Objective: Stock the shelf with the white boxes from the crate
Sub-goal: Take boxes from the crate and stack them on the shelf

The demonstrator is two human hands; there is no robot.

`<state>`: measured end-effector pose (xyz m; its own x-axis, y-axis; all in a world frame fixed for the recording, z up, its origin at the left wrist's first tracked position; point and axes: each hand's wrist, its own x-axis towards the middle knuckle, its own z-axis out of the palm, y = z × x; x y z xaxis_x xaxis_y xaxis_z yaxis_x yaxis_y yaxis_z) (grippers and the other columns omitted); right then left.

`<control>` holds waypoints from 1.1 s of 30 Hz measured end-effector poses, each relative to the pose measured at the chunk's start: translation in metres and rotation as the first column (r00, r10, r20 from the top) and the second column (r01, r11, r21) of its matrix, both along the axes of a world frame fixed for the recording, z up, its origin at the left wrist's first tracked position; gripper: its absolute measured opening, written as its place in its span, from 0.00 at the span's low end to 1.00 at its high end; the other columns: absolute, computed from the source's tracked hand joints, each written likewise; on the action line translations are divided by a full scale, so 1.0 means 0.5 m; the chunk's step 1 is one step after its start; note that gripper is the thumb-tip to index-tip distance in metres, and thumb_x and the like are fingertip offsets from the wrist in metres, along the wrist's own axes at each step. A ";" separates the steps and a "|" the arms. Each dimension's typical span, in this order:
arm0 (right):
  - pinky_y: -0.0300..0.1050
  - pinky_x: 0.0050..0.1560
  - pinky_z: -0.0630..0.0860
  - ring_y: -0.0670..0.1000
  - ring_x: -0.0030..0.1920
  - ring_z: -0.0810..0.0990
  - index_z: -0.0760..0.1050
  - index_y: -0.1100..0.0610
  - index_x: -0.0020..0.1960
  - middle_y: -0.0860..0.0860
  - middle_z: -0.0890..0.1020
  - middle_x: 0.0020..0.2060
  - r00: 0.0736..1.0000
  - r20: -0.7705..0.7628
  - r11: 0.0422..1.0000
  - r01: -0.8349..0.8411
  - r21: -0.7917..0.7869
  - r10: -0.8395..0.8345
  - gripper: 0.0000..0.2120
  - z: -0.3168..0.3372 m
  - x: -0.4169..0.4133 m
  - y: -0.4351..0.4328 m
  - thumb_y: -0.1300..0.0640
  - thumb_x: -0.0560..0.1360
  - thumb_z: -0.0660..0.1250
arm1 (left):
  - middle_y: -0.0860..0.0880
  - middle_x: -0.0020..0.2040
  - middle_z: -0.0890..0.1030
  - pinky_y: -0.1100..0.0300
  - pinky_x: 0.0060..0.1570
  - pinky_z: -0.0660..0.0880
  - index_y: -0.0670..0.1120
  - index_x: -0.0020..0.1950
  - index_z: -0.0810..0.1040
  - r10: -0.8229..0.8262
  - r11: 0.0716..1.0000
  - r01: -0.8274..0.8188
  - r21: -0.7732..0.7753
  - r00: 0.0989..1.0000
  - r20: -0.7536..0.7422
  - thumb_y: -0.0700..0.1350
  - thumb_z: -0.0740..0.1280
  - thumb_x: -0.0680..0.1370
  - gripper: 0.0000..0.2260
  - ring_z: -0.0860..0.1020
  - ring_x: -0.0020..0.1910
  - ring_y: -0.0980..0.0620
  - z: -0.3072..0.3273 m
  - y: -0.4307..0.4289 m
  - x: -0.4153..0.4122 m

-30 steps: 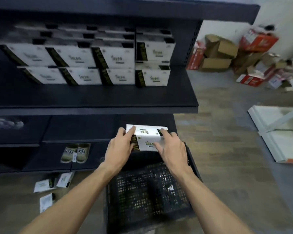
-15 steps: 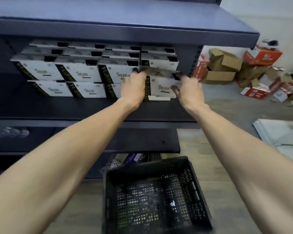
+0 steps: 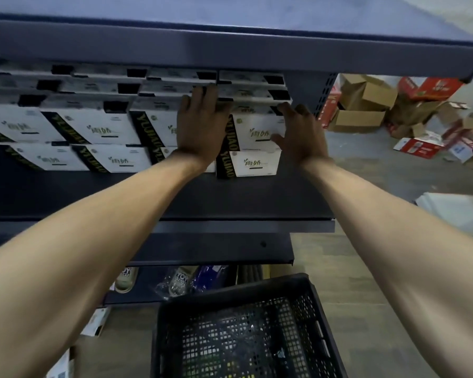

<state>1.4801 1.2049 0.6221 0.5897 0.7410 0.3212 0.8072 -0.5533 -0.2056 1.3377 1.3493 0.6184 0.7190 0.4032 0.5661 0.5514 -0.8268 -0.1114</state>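
Reaching both arms up to the shelf (image 3: pixel 175 203) at 12 o'clock. Pressing the left hand (image 3: pixel 202 126) against the 9 o'clock edge of a white box (image 3: pixel 257 129), with fingers fairly straight and stretched up over the box tops: a wide grip, touching rather than clasping. Clasping the same white box at its 3 o'clock side with the right hand (image 3: pixel 301 135), with the thumb across the printed front and fingers curled over the upper corner: a grip holding the box.

Sitting the white box on top of a lower box (image 3: pixel 253 165), at the 3 o'clock end of the stacked row (image 3: pixel 99 126), with its printed front facing out and a dark lettered band down its 9 o'clock edge. Lining up level with the neighbours toward 9 o'clock, two layers showing in front and further rows blurring behind, under the upper shelf board.

Standing on the floor (image 3: pixel 366 268) at 6 o'clock, just below the arms: a black crate (image 3: pixel 230 293), showing its mesh bottom, contents too blurred to tell. Lying under the lowest shelf board at 7 o'clock: slippers (image 3: pixel 126 278), one in clear wrapping. Piling up at 2 o'clock against the wall: brown cardboard boxes (image 3: pixel 363 105) and red boxes (image 3: pixel 432 88). Lying flat at 3 o'clock: white panels (image 3: pixel 459 211).
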 end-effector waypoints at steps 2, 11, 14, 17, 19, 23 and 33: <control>0.54 0.50 0.75 0.66 0.54 0.79 0.67 0.57 0.70 0.62 0.74 0.60 1.000 0.013 1.000 0.002 -0.020 -0.002 0.24 0.000 0.009 0.010 0.57 0.76 0.69 | 0.42 0.63 0.72 0.47 0.59 0.64 0.49 0.66 0.76 -0.030 0.999 0.030 0.038 1.000 -0.007 0.41 0.63 0.77 0.18 0.69 0.63 0.39 0.003 0.012 0.007; 0.55 0.49 0.77 0.64 0.53 0.79 0.64 0.57 0.73 0.60 0.71 0.62 0.999 -0.007 0.999 0.039 0.014 -0.039 0.26 -0.021 0.009 0.023 0.57 0.77 0.68 | 0.45 0.64 0.74 0.48 0.60 0.64 0.48 0.69 0.72 0.014 1.000 -0.014 -0.009 1.000 -0.013 0.39 0.61 0.78 0.20 0.71 0.63 0.41 -0.017 0.010 0.015; 0.55 0.50 0.76 0.64 0.54 0.79 0.62 0.54 0.75 0.60 0.72 0.62 0.997 -0.066 0.998 0.043 0.049 -0.040 0.29 -0.021 0.004 0.018 0.60 0.77 0.68 | 0.44 0.67 0.70 0.49 0.64 0.61 0.47 0.72 0.68 0.044 0.998 -0.046 -0.046 0.998 -0.041 0.38 0.55 0.79 0.21 0.68 0.65 0.42 -0.017 -0.001 0.012; 0.55 0.53 0.75 0.62 0.56 0.79 0.49 0.45 0.80 0.61 0.75 0.62 0.966 -0.256 0.990 0.075 0.119 -0.043 0.43 -0.029 -0.009 -0.013 0.63 0.75 0.70 | 0.41 0.73 0.64 0.48 0.66 0.61 0.44 0.77 0.59 0.102 0.988 -0.106 -0.109 0.994 -0.040 0.36 0.57 0.78 0.26 0.64 0.68 0.39 -0.027 -0.029 -0.008; 0.55 0.52 0.75 0.63 0.58 0.78 0.47 0.42 0.80 0.61 0.76 0.63 0.940 -0.334 0.983 0.125 0.132 -0.074 0.45 -0.047 -0.027 -0.052 0.63 0.74 0.70 | 0.40 0.75 0.60 0.46 0.68 0.61 0.45 0.79 0.53 0.114 0.979 -0.124 -0.163 0.991 -0.071 0.37 0.63 0.76 0.34 0.62 0.70 0.37 -0.043 -0.054 -0.042; 0.52 0.49 0.74 0.65 0.61 0.77 0.59 0.52 0.77 0.61 0.74 0.67 0.932 -0.351 0.995 0.085 -0.044 -0.095 0.35 -0.095 -0.069 -0.123 0.63 0.74 0.68 | 0.41 0.71 0.68 0.46 0.61 0.67 0.47 0.76 0.64 0.039 0.981 -0.074 -0.182 0.981 -0.189 0.40 0.65 0.73 0.30 0.67 0.67 0.37 -0.086 -0.111 -0.124; 0.53 0.51 0.76 0.59 0.54 0.79 0.61 0.49 0.74 0.55 0.76 0.60 0.890 -0.453 0.990 -0.021 -0.138 -0.044 0.27 -0.274 -0.421 -0.257 0.56 0.78 0.66 | 0.47 0.60 0.76 0.52 0.54 0.70 0.49 0.66 0.71 0.065 0.905 -0.238 -0.354 0.897 -0.438 0.49 0.66 0.75 0.19 0.74 0.58 0.44 -0.210 -0.245 -0.445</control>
<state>1.2697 1.0762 0.4849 0.6555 0.7502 -0.0870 0.6368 -0.6110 -0.4703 1.1150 1.2268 0.5133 0.7601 0.6497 0.0104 0.6495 -0.7592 -0.0414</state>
